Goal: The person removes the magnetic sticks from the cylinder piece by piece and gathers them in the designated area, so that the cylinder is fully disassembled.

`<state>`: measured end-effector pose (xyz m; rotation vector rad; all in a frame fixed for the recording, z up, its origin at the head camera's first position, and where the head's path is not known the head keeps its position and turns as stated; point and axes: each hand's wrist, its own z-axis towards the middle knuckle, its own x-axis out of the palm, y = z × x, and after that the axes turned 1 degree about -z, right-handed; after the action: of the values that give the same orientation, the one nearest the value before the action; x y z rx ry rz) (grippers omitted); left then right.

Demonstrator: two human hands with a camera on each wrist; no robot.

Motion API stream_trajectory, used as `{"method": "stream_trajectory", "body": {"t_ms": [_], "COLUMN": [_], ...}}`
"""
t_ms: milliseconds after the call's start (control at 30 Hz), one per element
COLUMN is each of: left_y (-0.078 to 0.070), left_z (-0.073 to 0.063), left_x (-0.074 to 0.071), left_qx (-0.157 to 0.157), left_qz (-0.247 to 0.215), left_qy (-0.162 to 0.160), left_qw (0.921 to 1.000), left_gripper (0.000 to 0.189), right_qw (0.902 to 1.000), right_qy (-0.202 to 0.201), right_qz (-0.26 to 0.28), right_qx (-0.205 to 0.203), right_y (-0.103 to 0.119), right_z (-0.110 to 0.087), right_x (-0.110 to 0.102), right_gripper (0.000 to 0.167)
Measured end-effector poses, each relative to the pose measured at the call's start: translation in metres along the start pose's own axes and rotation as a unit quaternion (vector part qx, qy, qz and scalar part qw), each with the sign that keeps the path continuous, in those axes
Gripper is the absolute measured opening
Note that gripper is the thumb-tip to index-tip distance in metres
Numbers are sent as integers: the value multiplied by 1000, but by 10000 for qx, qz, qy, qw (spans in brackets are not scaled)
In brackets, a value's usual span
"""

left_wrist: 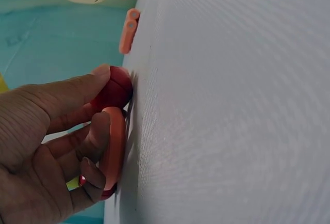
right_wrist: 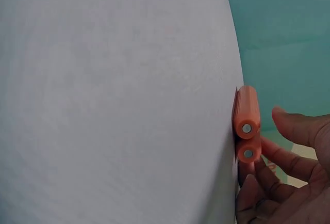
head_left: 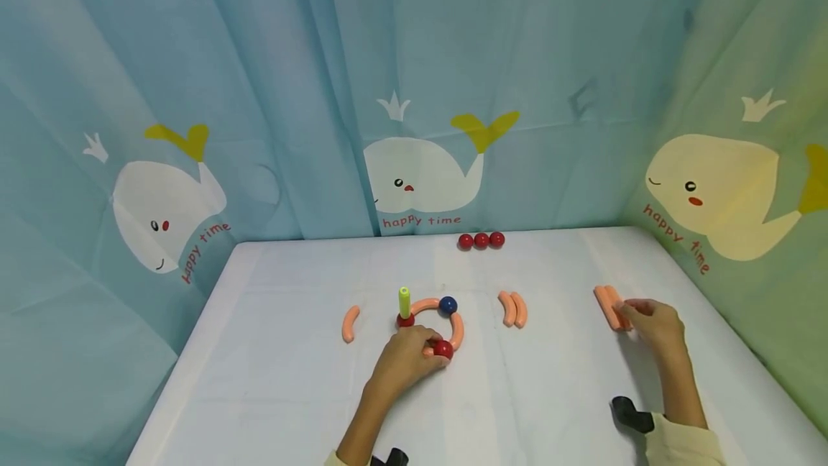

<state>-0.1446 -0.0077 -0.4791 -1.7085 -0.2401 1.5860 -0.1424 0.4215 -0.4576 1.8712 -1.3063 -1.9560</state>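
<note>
At middle of the white table (head_left: 259,394): left hand (head_left: 406,354) pinches a glossy red ball (head_left: 443,349) beside a curved orange rod (left_wrist: 117,146), probably steadying their joint.
Right side: right hand (head_left: 655,323), thumb spread, fingers touching two straight orange rods (head_left: 611,305), perhaps keeping them aligned.

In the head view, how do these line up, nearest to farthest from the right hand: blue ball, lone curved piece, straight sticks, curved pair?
1. Straight sticks: right at the right hand.
2. Curved pair: to its left.
3. Blue ball: farther left.
4. Lone curved piece: leftmost of these.
</note>
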Motion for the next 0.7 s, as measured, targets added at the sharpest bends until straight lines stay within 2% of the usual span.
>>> {"method": "stream_trajectory", "body": {"t_ms": [100, 167, 300, 400, 500, 567, 700], "left_y": [-1, -3, -9, -16, -22, -22, -14], "left_z": [0, 0, -1, -2, -6, -9, -15], "left_x": [-1, -2, -6, -14, -28, -39, -54], "left_qx": [64, 68, -6, -37, 10, -31, -399], "left_qz": [72, 109, 185, 77, -130, -192, -303], "left_qy": [25, 62, 52, -2, -5, 19, 14], "left_qw": [10000, 9999, 9998, 10000, 9999, 9998, 9987], "left_gripper": [30, 31, 34, 31, 20, 18, 27], "right_qw": [9991, 9959, 9836, 9724, 9593, 9504, 9279], "right_qy": [-360, -773, -1497, -1798, -1838, -1698, -1192], "right_qz": [-28, -17, 147, 447, 671, 720, 757], "right_qx": [-222, -464, -993, -1417, -2035, -2505, -3451], "right_y": [3, 8, 32, 55, 78, 91, 115], "right_z": [-2, -4, -12, -20, -28, -33, -44], "right_x": [3, 6, 10, 14, 21, 27, 44], "right_gripper": [55, 49, 39, 34, 29, 28, 22]}}
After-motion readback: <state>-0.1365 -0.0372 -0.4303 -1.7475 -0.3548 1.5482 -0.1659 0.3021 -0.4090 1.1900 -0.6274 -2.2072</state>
